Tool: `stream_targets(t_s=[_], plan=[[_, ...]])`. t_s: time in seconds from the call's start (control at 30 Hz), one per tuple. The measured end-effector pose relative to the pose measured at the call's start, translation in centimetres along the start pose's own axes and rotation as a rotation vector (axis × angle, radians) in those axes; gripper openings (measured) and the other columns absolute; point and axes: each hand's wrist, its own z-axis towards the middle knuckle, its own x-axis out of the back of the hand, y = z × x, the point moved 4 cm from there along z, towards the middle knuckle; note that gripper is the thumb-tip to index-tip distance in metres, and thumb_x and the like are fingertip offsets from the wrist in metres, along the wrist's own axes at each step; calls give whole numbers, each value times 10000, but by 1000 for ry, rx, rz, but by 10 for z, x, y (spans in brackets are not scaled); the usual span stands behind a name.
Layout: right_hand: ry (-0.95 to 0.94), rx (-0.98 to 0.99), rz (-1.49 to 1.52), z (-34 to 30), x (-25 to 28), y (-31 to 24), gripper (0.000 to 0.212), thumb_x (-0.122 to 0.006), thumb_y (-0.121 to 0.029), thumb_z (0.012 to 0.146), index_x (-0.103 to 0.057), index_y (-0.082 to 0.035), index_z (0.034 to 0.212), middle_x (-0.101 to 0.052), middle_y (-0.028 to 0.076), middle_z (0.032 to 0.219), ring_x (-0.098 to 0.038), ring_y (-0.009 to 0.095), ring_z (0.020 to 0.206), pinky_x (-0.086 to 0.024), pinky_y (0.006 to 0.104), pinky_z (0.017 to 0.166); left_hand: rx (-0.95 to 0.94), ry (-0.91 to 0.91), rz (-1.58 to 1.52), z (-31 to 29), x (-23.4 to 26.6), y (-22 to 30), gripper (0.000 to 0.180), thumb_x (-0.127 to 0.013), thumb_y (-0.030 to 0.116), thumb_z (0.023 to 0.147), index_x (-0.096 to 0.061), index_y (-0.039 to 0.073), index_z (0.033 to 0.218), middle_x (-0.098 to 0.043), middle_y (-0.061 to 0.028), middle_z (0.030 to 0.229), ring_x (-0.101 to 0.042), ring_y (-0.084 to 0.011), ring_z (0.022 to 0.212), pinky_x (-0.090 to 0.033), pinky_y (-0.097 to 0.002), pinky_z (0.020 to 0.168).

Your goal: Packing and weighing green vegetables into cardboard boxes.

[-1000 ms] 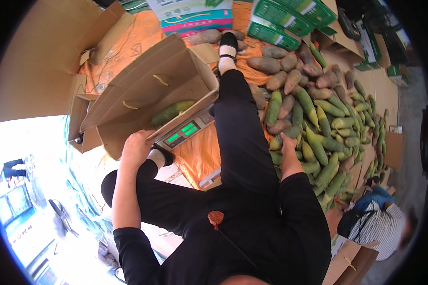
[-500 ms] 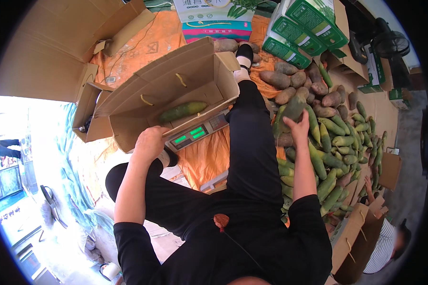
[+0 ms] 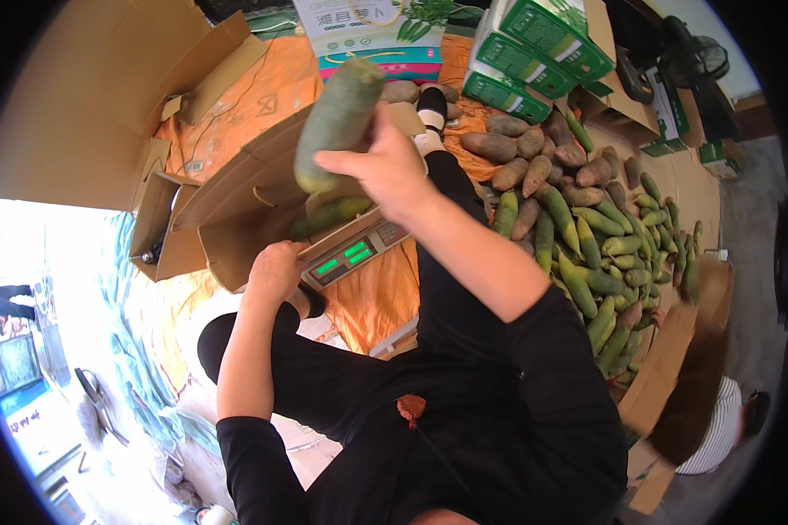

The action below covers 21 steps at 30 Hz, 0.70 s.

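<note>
Over the open box (image 3: 241, 188), the right hand (image 3: 392, 166) is clamped around a thick green radish (image 3: 337, 122). The left hand (image 3: 276, 269) touches the box's near edge beside the scale (image 3: 352, 254); I can't tell whether it grips.

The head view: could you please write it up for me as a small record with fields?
Right hand: holds a long green vegetable over the open carton
Left hand: at the carton's near edge
Inside carton: second green vegetable, partly hidden
Scale: display lit green, at the carton's near side
Right side: heaped green vegetables and brownish ones
</note>
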Motion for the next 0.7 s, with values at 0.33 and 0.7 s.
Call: stream_targets(t_s=[0.33, 0.7], plan=[[937, -618, 173, 14, 2, 156, 675, -791, -84, 725, -370, 1, 1246, -531, 211, 1223, -533, 321, 1119, -422, 459, 952, 15, 6, -53, -1, 10, 13, 249, -618, 96, 795, -704, 97, 1028, -655, -212, 935, -622, -376, 917, -488, -453, 817], [906, -510, -32, 17, 22, 162, 631, -668, -24, 732, -380, 50, 1289, -483, 241, 1313, -514, 316, 1175, -421, 378, 958, -28, -42, -88, 6, 10, 25, 265, -617, 89, 769, -683, 37, 1019, -638, -243, 941, -607, -400, 917, -473, -448, 820]])
